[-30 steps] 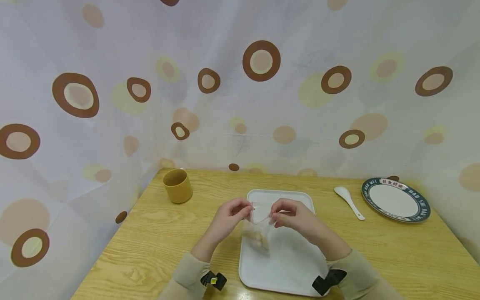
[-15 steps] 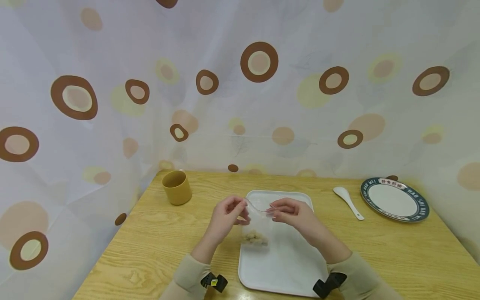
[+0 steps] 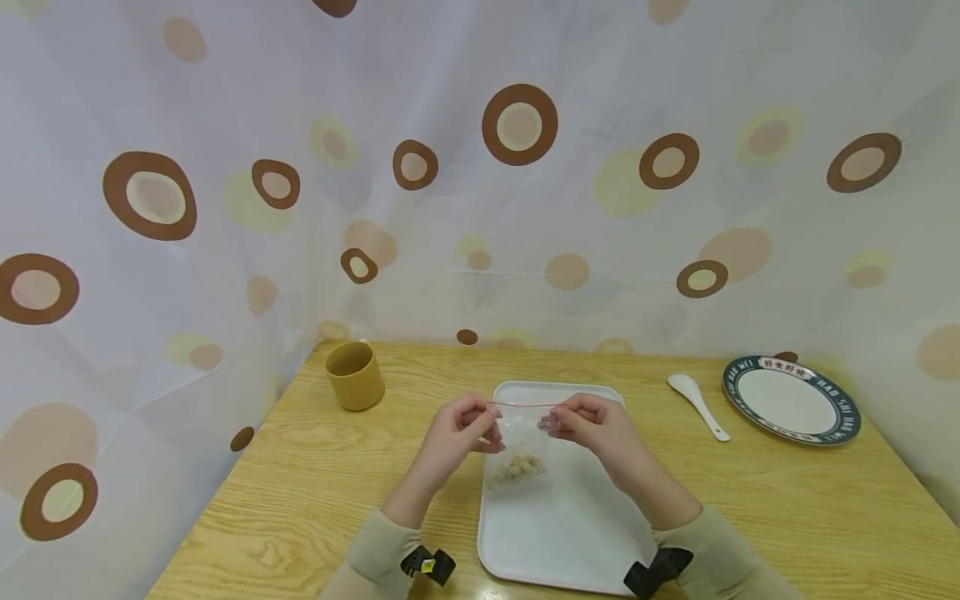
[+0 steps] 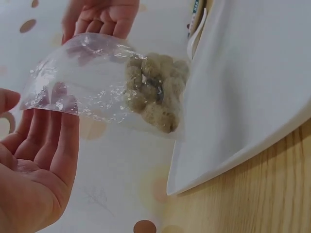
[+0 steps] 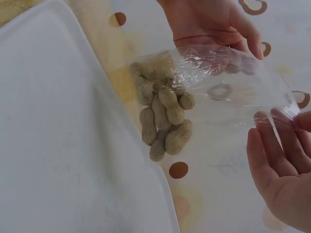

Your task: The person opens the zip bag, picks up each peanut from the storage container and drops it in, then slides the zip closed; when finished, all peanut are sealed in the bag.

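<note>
A clear plastic bag (image 3: 516, 437) with a red line along its top edge hangs over the white tray (image 3: 570, 533). Several unshelled peanuts (image 5: 167, 114) are gathered at its bottom. My left hand (image 3: 454, 433) pinches one end of the bag's mouth between thumb and forefinger. At the opposite end, my right hand (image 3: 600, 433) pinches the same edge. The edge runs nearly straight between both hands. In the right wrist view, other fingers (image 5: 272, 145) of the right hand lie behind the clear film.
A mustard-yellow cup (image 3: 356, 379) stands at the back left of the wooden table (image 3: 300, 483). To the right of the tray lie a white spoon (image 3: 697, 406) and a plate (image 3: 791, 400) with a dark patterned rim. A patterned cloth (image 3: 450, 208) hangs behind the table.
The bag swung and was blurred earlier; it hangs more steadily now. Its top edge, curved half a second ago, is pulled nearly straight, and the right hand has shifted its grip slightly.
</note>
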`<state>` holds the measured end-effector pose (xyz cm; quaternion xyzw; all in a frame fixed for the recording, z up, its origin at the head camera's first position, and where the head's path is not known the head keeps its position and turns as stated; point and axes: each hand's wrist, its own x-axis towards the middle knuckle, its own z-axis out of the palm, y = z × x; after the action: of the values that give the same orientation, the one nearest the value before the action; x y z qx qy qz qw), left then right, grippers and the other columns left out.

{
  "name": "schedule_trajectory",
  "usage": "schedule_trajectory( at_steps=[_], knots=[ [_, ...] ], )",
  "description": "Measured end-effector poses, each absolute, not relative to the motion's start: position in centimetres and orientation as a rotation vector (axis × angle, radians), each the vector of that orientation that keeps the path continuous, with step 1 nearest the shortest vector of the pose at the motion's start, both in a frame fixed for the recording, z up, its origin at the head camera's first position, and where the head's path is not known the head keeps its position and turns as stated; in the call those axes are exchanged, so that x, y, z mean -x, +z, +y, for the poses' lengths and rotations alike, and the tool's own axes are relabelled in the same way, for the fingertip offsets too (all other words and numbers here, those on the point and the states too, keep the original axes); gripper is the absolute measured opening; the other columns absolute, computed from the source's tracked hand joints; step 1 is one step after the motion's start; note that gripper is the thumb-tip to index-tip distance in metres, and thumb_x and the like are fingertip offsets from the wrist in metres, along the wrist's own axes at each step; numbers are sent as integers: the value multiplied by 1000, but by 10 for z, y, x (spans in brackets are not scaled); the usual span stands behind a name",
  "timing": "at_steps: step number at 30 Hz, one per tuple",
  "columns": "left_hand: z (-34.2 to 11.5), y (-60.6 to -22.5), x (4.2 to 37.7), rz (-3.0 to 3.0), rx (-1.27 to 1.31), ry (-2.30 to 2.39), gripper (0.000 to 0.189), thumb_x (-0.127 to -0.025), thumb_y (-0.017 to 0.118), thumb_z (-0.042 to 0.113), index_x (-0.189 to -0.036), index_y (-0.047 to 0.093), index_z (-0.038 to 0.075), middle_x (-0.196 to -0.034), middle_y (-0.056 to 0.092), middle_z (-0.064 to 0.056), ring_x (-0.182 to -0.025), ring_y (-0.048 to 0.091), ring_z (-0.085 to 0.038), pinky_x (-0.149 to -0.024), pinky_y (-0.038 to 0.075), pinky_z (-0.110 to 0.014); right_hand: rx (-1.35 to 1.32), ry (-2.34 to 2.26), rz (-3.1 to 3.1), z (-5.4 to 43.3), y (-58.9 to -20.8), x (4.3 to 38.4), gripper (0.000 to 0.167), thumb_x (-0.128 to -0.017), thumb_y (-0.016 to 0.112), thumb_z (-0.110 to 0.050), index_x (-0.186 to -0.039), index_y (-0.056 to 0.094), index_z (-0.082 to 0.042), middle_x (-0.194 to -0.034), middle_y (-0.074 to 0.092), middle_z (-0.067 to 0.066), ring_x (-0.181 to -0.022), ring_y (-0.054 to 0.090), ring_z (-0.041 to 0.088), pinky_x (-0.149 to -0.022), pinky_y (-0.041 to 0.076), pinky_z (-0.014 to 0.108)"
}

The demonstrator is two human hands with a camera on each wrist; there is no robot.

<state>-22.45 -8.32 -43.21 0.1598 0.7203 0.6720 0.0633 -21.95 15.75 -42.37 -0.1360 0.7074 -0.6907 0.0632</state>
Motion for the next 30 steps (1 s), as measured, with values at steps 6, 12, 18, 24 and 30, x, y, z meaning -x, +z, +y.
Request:
schedule_trajectory(
  at_steps=[6,12,18,24,30],
  knots=[
    [-78,-431,224,2255,-550,1953,22,-98,62,20,-100,66,-2,-87,66,-15,-76,68,-14,-73,59,-30,387,-2113,2162,157,-420,217,22,-97,62,-12,-99,63,10,-85,73,-8,-85,71,6,-82,56,25],
    [-73,-431,221,2250,-596,1963,19,-98,61,16,-98,66,-3,-93,65,-24,-76,65,-13,-72,58,-27,433,-2050,2151,156,-419,215,21,-96,64,-14,-102,64,6,-87,73,-7,-85,70,9,-84,56,26],
    [-67,-430,221,2243,-656,1922,22,-100,59,20,-99,66,0,-93,66,-17,-75,62,-11,-73,57,-26,422,-1960,2259,155,-419,213,31,-95,65,-13,-107,63,15,-84,73,-7,-80,67,7,-82,55,25],
    [-64,-432,220,2312,-694,1869,16,-97,64,19,-99,66,3,-91,66,-18,-73,62,-12,-74,56,-31,387,-1876,2356,155,-417,211,25,-94,67,-15,-104,66,9,-89,73,6,-84,68,17,-82,54,24],
    [-59,-432,219,2351,-694,1905,13,-94,67,17,-93,68,4,-88,67,-16,-71,62,-9,-72,58,-36,368,-1880,2345,152,-415,209,30,-93,69,-15,-107,66,11,-93,74,7,-83,69,10,-83,55,29]
  ],
)
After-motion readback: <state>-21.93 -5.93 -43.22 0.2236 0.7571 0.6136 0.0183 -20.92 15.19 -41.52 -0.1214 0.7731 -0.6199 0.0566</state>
